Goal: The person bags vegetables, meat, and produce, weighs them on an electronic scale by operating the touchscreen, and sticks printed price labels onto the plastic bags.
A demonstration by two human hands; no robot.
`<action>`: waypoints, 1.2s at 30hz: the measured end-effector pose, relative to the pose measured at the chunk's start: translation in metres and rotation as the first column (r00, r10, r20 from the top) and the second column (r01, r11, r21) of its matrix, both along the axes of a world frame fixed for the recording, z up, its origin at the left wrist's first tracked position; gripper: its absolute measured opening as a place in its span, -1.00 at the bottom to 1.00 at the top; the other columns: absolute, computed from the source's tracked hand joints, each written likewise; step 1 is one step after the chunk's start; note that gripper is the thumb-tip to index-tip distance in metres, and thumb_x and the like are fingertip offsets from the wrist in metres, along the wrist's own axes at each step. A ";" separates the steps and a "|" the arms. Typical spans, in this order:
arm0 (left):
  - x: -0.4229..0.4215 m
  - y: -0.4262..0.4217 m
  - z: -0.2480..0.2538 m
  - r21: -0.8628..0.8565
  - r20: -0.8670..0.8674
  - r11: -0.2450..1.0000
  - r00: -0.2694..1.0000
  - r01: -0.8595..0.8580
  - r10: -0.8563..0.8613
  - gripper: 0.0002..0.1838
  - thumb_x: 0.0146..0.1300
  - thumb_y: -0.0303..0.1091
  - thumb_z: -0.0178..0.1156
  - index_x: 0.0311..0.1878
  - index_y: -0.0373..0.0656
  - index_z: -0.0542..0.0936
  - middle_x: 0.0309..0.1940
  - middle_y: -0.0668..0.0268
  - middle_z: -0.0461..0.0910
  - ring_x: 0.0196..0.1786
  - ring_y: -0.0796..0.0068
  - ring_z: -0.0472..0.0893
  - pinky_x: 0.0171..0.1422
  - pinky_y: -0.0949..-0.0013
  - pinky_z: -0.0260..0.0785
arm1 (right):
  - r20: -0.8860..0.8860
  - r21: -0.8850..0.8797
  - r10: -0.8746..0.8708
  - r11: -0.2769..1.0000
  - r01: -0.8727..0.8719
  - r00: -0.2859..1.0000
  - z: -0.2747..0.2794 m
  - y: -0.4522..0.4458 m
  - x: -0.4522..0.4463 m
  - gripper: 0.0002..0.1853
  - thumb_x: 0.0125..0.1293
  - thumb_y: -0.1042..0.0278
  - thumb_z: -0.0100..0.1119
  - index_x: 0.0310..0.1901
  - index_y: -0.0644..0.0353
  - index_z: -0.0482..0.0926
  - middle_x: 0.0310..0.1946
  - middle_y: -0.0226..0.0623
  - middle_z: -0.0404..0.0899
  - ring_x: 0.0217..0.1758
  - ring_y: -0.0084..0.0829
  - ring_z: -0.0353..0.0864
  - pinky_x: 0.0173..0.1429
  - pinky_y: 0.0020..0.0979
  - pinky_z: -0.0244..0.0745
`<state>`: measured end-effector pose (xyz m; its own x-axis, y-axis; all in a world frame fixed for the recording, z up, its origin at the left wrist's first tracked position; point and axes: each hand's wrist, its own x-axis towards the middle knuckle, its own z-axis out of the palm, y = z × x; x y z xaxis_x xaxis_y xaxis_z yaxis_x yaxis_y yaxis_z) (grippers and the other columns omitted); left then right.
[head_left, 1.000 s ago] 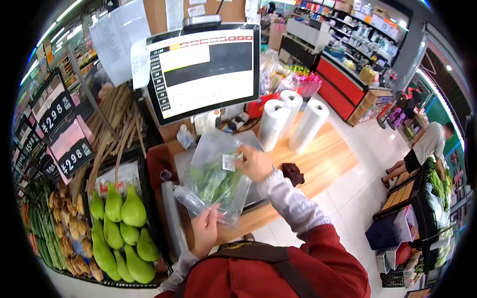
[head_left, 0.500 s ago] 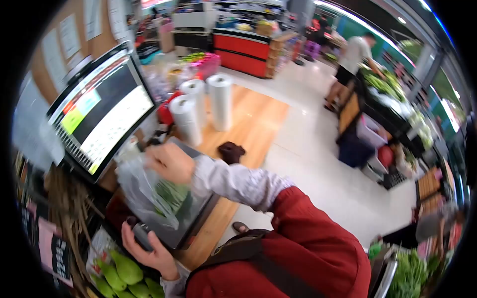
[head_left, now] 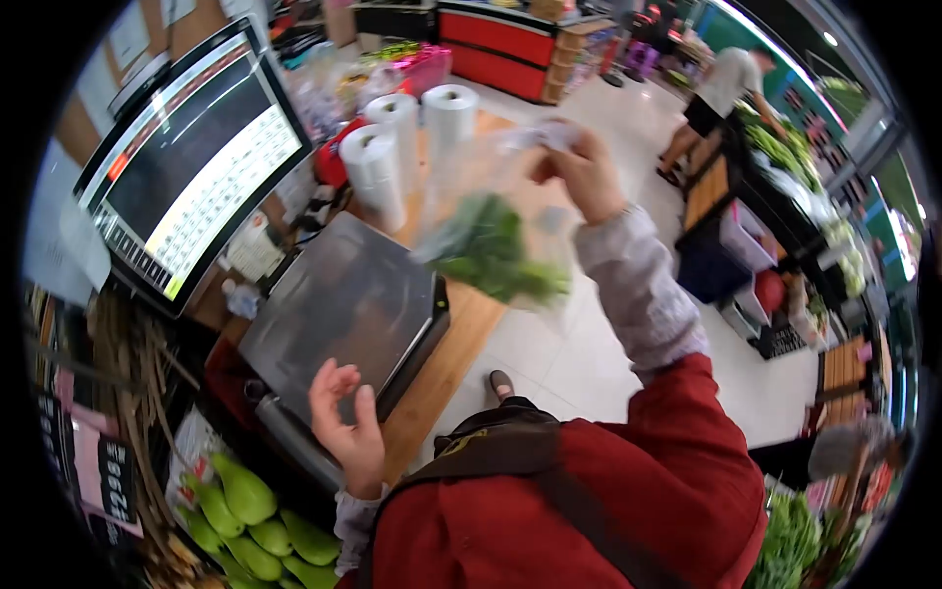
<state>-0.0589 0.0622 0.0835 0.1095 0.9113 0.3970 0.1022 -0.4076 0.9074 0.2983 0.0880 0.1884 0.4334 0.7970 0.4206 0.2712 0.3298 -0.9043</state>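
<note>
Right hand (head_left: pixel 589 177)'s pinching the top of the bag of greens (head_left: pixel 491 245) just right of the scale (head_left: pixel 339 304), left hand (head_left: pixel 348 422)'s half-curled around nothing by its near edge, so I'd grip that plastic firmly and carry it smoothly.

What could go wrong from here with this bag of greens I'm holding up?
Only the right hand holds the plastic bag of leafy greens, near its top, so a slip might drop it; the left hand is apart from it. The bag also appears close to the upright white rolls on the wooden counter, so a swing could perhaps knock one over.
</note>
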 end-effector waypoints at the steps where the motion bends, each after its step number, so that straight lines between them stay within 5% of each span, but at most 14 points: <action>1: 0.003 0.001 -0.006 -0.027 0.006 1.000 1.000 0.006 -0.006 -0.58 0.16 -0.55 0.14 0.11 -0.34 0.39 -0.17 0.21 0.54 -0.16 0.48 0.51 0.02 0.43 0.35 | 0.027 -0.061 -0.093 0.994 0.095 0.995 -0.007 -0.002 0.016 -0.83 0.29 0.51 -0.05 -0.19 0.34 0.54 -0.52 -0.31 0.55 -0.56 -0.54 0.56 -0.47 -0.55 0.47; 7: 0.046 0.011 -0.020 -0.093 -0.036 0.996 0.999 -0.001 -0.002 -0.73 0.16 -0.53 0.19 -0.05 -0.34 0.49 -0.40 0.27 0.59 -0.35 0.61 0.51 -0.16 0.51 0.39 | 0.025 -0.114 -0.196 0.974 0.198 0.980 -0.045 0.032 0.134 -0.81 0.34 0.48 -0.11 -0.22 0.32 0.54 -0.39 -0.31 0.59 -0.53 -0.54 0.60 -0.47 -0.57 0.47; 15: 0.140 0.029 -0.041 -0.122 -0.126 0.986 0.987 -0.115 0.100 -0.83 0.19 -0.55 0.14 -0.14 -0.34 0.52 -0.45 0.32 0.58 -0.41 0.65 0.54 -0.29 0.57 0.38 | 0.342 -0.130 -0.358 0.897 0.422 0.869 -0.090 0.173 0.299 -0.82 0.18 0.48 -0.04 -0.42 0.31 0.58 -0.63 -0.26 0.58 -0.52 -0.49 0.62 -0.41 -0.45 0.45; 20: 0.180 0.033 -0.036 -0.212 -0.100 0.933 0.956 -0.292 0.277 -0.84 0.14 -0.50 0.22 -0.19 -0.29 0.57 -0.49 0.36 0.57 -0.45 0.69 0.48 -0.32 0.58 0.36 | 0.332 -0.142 -0.326 0.910 0.388 0.885 -0.114 0.271 0.331 -0.83 0.08 0.48 -0.03 -0.43 0.31 0.59 -0.57 -0.15 0.60 -0.47 -0.34 0.64 -0.34 -0.35 0.47; 23: 0.191 0.036 -0.043 -0.225 -0.115 0.904 0.931 -0.364 0.346 -0.85 0.13 -0.50 0.23 -0.21 -0.28 0.57 -0.48 0.35 0.59 -0.44 0.67 0.51 -0.33 0.57 0.37 | 0.501 -0.159 -0.328 0.874 0.458 0.801 -0.127 0.328 0.334 -0.76 0.02 0.34 0.04 -0.34 0.25 0.63 -0.43 0.00 0.61 -0.27 -0.03 0.62 -0.15 -0.20 0.48; 26: 0.201 0.032 -0.046 -0.220 -0.152 0.883 0.909 -0.415 0.389 -0.85 0.14 -0.48 0.23 -0.21 -0.28 0.57 -0.48 0.32 0.59 -0.43 0.65 0.53 -0.31 0.55 0.38 | 0.679 -0.139 -0.281 0.858 0.495 0.679 -0.159 0.387 0.326 -0.73 0.04 0.33 0.02 -0.30 0.25 0.66 -0.51 0.03 0.60 -0.32 -0.16 0.65 -0.21 -0.21 0.47; 28: 0.208 0.032 -0.037 -0.212 -0.184 0.873 0.895 -0.439 0.406 -0.85 0.15 -0.46 0.22 -0.21 -0.28 0.57 -0.49 0.29 0.59 -0.42 0.61 0.54 -0.29 0.51 0.39 | 0.664 -0.073 -0.276 0.901 0.427 0.695 -0.185 0.419 0.316 -0.70 0.04 0.26 0.00 -0.33 0.26 0.65 -0.50 0.03 0.60 -0.36 -0.16 0.64 -0.21 -0.20 0.46; 30: 0.209 0.032 -0.039 -0.204 -0.212 0.882 0.899 -0.425 0.384 -0.86 0.22 -0.53 0.14 -0.16 -0.33 0.53 -0.43 0.35 0.58 -0.37 0.67 0.53 -0.23 0.56 0.40 | 0.653 -0.289 -0.003 0.923 0.252 0.758 -0.200 0.450 0.314 -0.70 0.11 0.28 0.00 -0.23 0.23 0.65 -0.43 -0.08 0.63 -0.40 -0.23 0.62 -0.31 -0.22 0.48; 32: 0.210 0.033 -0.040 -0.230 -0.223 0.874 0.897 -0.429 0.381 -0.86 0.22 -0.53 0.14 -0.16 -0.34 0.53 -0.42 0.34 0.58 -0.37 0.67 0.54 -0.23 0.56 0.40 | 0.253 -0.430 0.157 0.902 -0.034 0.955 -0.192 0.448 0.285 -0.67 0.20 0.27 0.00 -0.04 0.17 0.59 -0.28 -0.24 0.63 -0.40 -0.33 0.62 -0.42 -0.33 0.48; 36: 0.213 0.035 -0.043 -0.282 -0.201 0.863 0.905 -0.420 0.375 -0.86 0.22 -0.53 0.13 -0.16 -0.34 0.53 -0.42 0.33 0.58 -0.36 0.65 0.55 -0.22 0.56 0.41 | 0.270 -0.510 0.161 0.860 -0.001 0.949 -0.130 0.410 0.244 -0.57 0.21 0.10 0.10 0.03 0.17 0.55 -0.33 -0.11 0.63 -0.37 -0.30 0.63 -0.22 -0.40 0.50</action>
